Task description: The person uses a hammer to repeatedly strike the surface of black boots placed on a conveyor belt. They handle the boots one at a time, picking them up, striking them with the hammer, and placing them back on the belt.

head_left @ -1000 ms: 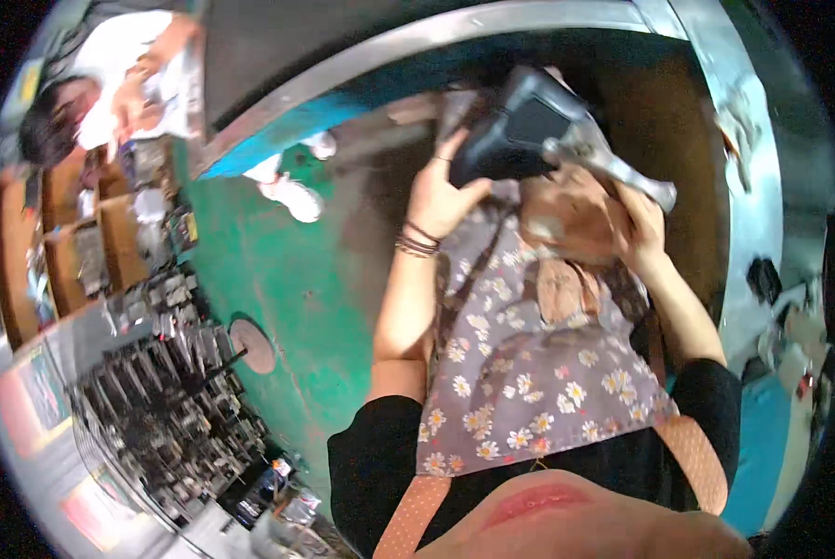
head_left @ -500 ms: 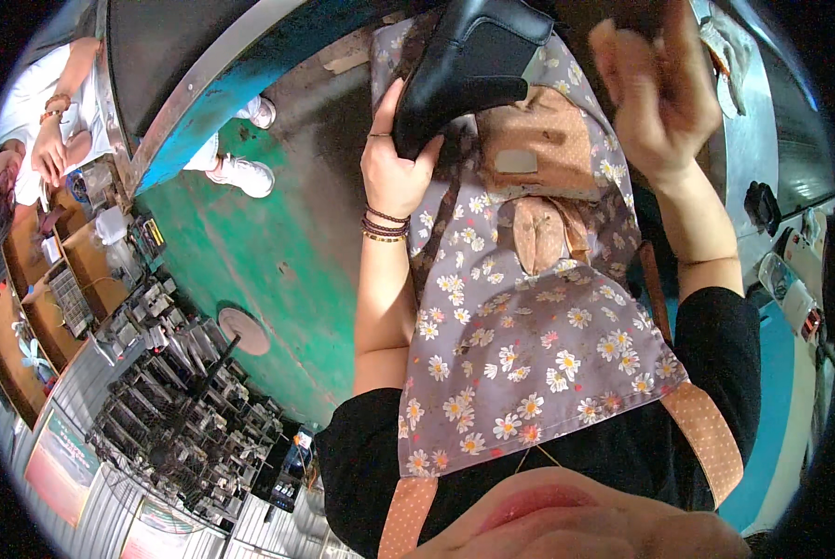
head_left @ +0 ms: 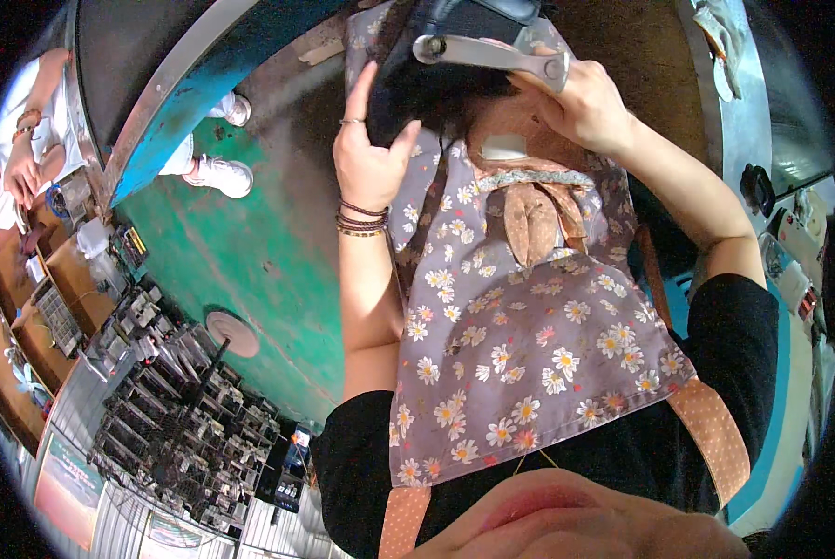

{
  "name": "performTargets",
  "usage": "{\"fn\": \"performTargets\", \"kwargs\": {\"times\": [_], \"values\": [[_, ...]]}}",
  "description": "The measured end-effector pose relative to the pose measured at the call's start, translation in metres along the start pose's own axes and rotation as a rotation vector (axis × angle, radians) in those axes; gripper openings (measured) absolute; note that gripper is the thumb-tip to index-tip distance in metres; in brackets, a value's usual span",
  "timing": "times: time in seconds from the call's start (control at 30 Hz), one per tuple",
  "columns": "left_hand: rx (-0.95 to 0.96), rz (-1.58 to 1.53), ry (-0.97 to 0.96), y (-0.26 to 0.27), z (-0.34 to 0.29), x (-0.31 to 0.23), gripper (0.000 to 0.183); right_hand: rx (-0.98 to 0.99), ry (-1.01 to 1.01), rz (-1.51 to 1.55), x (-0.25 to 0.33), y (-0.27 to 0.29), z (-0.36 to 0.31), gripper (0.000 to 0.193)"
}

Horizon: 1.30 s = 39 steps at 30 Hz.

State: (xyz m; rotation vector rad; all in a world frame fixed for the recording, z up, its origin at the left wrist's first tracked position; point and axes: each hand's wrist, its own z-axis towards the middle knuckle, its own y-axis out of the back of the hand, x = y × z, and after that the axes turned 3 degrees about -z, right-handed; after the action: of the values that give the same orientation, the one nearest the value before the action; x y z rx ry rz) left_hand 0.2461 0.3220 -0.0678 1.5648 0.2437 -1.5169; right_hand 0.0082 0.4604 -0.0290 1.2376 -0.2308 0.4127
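Note:
A black ankle boot [head_left: 436, 88], partly blurred, lies across the top of my lap. My left hand [head_left: 373, 163] grips its left side, index finger and thumb apart on the near face and the other fingers hidden behind it. In my right hand [head_left: 590, 102] is a silver bar-shaped metal tool [head_left: 487, 53] with rounded ends. It lies across the front of the boot, its far end pointing left; whether it touches the leather I cannot tell. A floral apron [head_left: 529, 354] covers my front, with a peach dotted pocket flap [head_left: 529, 224] below the boot.
A blue-sided bench with a metal rim [head_left: 170, 102] curves along the upper left. Another person [head_left: 26, 158] sits beyond it, by a wooden shelf [head_left: 59, 307]. A rack of metal parts [head_left: 175, 401] stands lower left on the green floor [head_left: 250, 242]. A metal surface [head_left: 757, 121] runs along the right.
My right hand, raised and blurred before with no tool visible, has come down and left to the boot, now holding the silver tool. My left hand and the boot have shifted slightly left.

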Motion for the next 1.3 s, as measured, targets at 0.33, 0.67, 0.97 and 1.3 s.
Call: {"fn": "performTargets", "kwargs": {"times": [0.33,0.67,0.97,1.3], "values": [[0.084,-0.146,0.125,0.005,0.005,0.006,0.072,-0.039,0.040,-0.063,-0.008,0.004,0.000,0.065],[0.032,-0.008,0.003,0.003,-0.004,0.006,0.070,0.220,-0.102,-0.134,0.020,0.049,0.052,0.064],[-0.009,-0.011,-0.009,0.005,-0.002,0.005,0.073,0.215,-0.152,-0.047,0.005,0.045,0.031,0.053],[0.097,-0.282,0.159,0.015,0.014,0.004,0.073,-0.085,-0.122,0.079,-0.013,0.012,0.002,0.039]]}}
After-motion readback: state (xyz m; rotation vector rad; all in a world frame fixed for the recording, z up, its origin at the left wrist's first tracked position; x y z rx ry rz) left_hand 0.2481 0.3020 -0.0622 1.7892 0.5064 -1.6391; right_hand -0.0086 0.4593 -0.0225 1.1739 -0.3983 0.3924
